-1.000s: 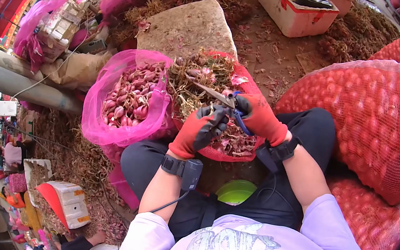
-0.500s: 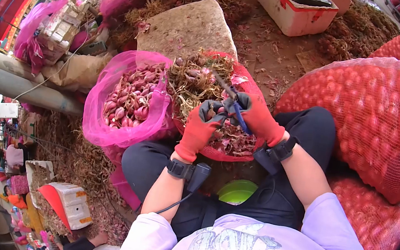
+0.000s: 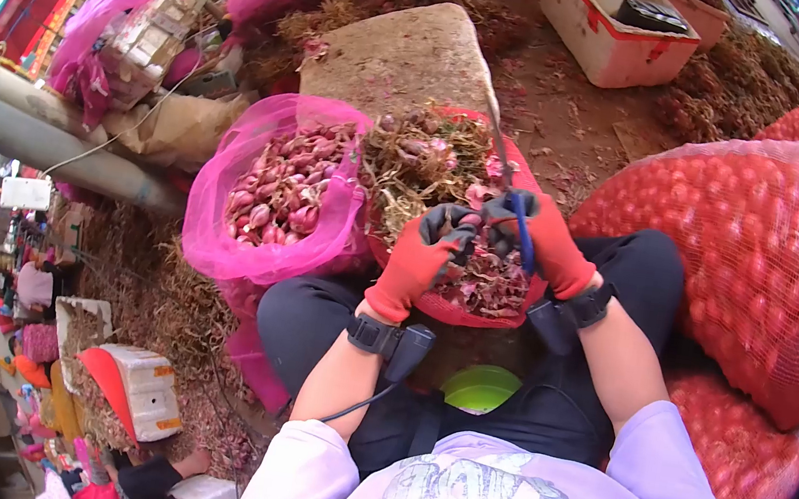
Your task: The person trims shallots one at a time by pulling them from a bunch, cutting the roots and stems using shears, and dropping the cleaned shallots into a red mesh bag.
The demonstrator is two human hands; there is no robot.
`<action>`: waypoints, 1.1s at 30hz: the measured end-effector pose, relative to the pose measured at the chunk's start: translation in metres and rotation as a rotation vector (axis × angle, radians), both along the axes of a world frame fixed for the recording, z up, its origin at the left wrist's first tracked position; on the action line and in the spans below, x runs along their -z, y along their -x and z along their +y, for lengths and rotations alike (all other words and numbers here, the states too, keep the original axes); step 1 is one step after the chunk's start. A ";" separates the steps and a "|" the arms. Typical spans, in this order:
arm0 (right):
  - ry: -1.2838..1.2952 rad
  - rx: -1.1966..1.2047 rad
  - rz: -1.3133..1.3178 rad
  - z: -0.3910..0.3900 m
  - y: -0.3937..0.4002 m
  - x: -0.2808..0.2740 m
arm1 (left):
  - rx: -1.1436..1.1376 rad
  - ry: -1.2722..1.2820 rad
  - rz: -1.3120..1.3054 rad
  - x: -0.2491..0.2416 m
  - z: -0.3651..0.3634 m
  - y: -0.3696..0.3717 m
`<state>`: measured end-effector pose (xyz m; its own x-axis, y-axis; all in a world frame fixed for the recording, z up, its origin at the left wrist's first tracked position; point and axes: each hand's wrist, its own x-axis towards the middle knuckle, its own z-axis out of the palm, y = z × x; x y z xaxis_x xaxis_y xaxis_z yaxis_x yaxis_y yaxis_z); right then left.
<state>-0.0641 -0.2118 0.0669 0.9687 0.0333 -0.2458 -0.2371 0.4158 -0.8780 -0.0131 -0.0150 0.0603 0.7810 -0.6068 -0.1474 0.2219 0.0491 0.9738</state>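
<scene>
My left hand [image 3: 421, 257], in a red glove with dark fingertips, is closed on a shallot [image 3: 469, 220], mostly covered by fingers. Close on its right, my right hand [image 3: 546, 241], gloved alike, grips scissors [image 3: 524, 228] with blue handles. Their long blade points up, away from me. Both hands are over a red mesh bag [image 3: 494, 320] of untrimmed shallots with dry stalks [image 3: 414, 156] and loose skins [image 3: 488, 279]. To the left, a pink mesh bag [image 3: 208, 245] holds many cleaned shallots [image 3: 281, 189].
Full red mesh sacks [image 3: 723, 242] stand at my right. A pale slab [image 3: 400, 53] lies beyond the bags, with a white foam box [image 3: 599, 39] farther right. A green bowl [image 3: 482, 387] sits between my legs. Grey pipes [image 3: 59, 149] run along the left.
The scissors have swung more upright, their blade turning away from the upper left. Both hands stay close together over the red bag. The whole view has shifted slightly.
</scene>
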 end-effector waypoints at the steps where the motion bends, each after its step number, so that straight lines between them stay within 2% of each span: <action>1: -0.009 -0.003 -0.021 -0.001 -0.002 0.001 | -0.011 0.036 -0.029 -0.004 0.001 -0.003; 3: -0.047 0.049 -0.054 -0.003 -0.003 -0.003 | -0.212 0.396 0.180 -0.022 0.012 -0.021; 4: -0.053 0.064 -0.048 -0.005 -0.002 0.000 | -0.290 0.709 0.331 -0.022 0.030 -0.037; 5: -0.058 0.082 -0.040 -0.007 -0.001 0.003 | 0.067 1.008 0.516 0.014 0.064 -0.068; 7: -0.055 0.064 -0.032 -0.009 0.000 0.002 | -0.467 0.870 0.380 -0.001 0.073 -0.065; 9: -0.038 0.035 -0.001 -0.005 0.000 -0.006 | -0.464 0.830 0.457 -0.014 0.058 -0.049; 12: -0.084 0.050 -0.019 0.003 -0.003 0.008 | -0.392 0.813 0.539 -0.004 0.028 -0.030; 15: 0.135 0.041 -0.214 0.017 0.000 0.007 | -0.257 0.836 0.607 0.003 0.002 -0.013; 16: 0.375 0.087 -0.373 0.021 -0.002 0.022 | -0.214 0.820 0.600 -0.002 -0.008 -0.005; 17: 0.413 0.107 -0.417 0.025 -0.005 0.032 | -0.173 0.804 0.591 -0.003 -0.014 0.000; 18: 0.449 0.126 -0.461 0.030 -0.009 0.041 | 0.107 1.032 0.714 0.013 -0.014 -0.003; 20: 0.549 0.106 -0.349 0.031 -0.002 0.019 | -0.050 0.764 0.633 0.008 -0.026 0.008; 22: 0.196 0.057 -0.141 0.021 0.000 0.018 | -0.181 0.509 0.536 -0.015 -0.034 0.019; 23: 0.020 0.029 -0.038 0.015 0.000 0.017 | -0.126 0.358 0.440 -0.014 -0.028 0.016; 25: -0.117 0.011 -0.036 0.010 -0.001 0.011 | -0.019 0.054 0.244 -0.011 -0.010 0.006; 26: -0.153 0.018 -0.025 0.010 -0.001 0.008 | -0.011 0.177 0.251 -0.012 -0.010 0.005; 30: -0.159 0.049 -0.025 0.014 -0.001 0.016 | -0.059 0.009 -0.029 0.015 -0.010 0.003; 33: 0.063 0.069 -0.138 0.017 0.001 0.011 | -0.110 -0.073 0.028 -0.005 -0.018 0.013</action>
